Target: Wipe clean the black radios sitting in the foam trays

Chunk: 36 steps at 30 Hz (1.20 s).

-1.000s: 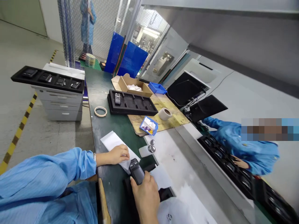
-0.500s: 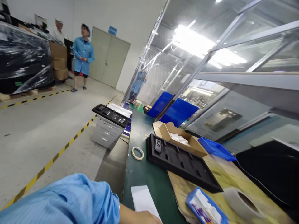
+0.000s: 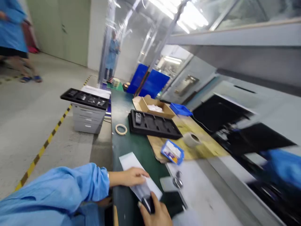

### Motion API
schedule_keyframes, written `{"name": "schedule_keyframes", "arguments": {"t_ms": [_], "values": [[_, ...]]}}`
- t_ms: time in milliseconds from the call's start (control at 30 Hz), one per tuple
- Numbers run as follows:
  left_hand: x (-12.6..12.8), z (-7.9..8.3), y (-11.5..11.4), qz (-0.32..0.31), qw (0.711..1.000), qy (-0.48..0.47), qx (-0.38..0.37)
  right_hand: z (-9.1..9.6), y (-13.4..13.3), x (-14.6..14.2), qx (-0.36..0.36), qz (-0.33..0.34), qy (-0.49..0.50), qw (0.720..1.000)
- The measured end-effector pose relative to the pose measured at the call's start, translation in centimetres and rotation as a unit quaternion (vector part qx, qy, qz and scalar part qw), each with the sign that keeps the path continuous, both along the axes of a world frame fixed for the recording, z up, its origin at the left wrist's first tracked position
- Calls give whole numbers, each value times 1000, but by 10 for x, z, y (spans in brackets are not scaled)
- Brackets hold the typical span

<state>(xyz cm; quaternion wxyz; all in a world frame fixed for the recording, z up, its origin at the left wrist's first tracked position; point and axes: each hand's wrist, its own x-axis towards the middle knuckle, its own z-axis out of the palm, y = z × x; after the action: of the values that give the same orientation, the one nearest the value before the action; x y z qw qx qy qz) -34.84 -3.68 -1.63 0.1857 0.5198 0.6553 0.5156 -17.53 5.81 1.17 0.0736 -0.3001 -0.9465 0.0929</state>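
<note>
My left hand (image 3: pixel 133 176) lies on a white bag or sheet (image 3: pixel 138 175) on the green bench, fingers curled down over its upper part. My right hand (image 3: pixel 157 214) sits at the bottom edge, closed round a small black handheld device (image 3: pixel 148 203) whose end is at the lower end of the white bag. The picture is smeared by motion. A black tray (image 3: pixel 154 125) with one device in its left slot lies further up the bench.
A tape ring (image 3: pixel 121 129) lies left of the black tray. Cardboard box (image 3: pixel 154 108), blue bin (image 3: pixel 181 110), tape roll (image 3: pixel 191 139) and small blue tray (image 3: pixel 172 152) sit behind. A grey cabinet (image 3: pixel 88 119) carrying another black tray stands left. A co-worker's blue sleeve (image 3: pixel 282 166) is right.
The camera swung up toward the hall, then back down to the bench. My left hand stays on the white bag; the device in my right hand now meets the bag's lower end.
</note>
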Motion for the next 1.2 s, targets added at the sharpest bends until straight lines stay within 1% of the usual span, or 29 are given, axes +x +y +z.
{"name": "schedule_keyframes", "arguments": {"t_ms": [33,100,167,233,300,400,533,700,867,967,1100,1200], "values": [[0,5,-4,6,1000,14,-10,11,-4,6,-5,-6,-33,999],[2,17,-11,12,998,46,-38,29,-11,8,-23,-23,-85,996],[6,32,-17,7,994,83,-77,39,-15,3,-31,-39,-101,994],[14,47,-21,8,985,122,-123,42,-17,-2,-30,-47,-97,994],[23,60,-22,18,973,159,-169,40,-19,-3,-21,-48,-86,995],[34,72,-17,34,954,203,-220,37,-20,-1,-5,-42,-75,996],[38,76,-10,24,936,242,-256,39,-22,2,3,-34,-74,997],[37,78,-5,-9,925,260,-277,42,-23,2,-2,-36,-78,996],[39,87,-2,-30,927,255,-272,45,-25,4,-17,-48,-72,996],[36,90,-5,-34,932,251,-260,46,-25,6,-17,-50,-70,996],[30,86,-13,-37,936,253,-243,48,-25,7,-3,-53,-63,997],[28,81,-15,-45,934,264,-237,51,-26,4,2,-56,-70,996]]}}
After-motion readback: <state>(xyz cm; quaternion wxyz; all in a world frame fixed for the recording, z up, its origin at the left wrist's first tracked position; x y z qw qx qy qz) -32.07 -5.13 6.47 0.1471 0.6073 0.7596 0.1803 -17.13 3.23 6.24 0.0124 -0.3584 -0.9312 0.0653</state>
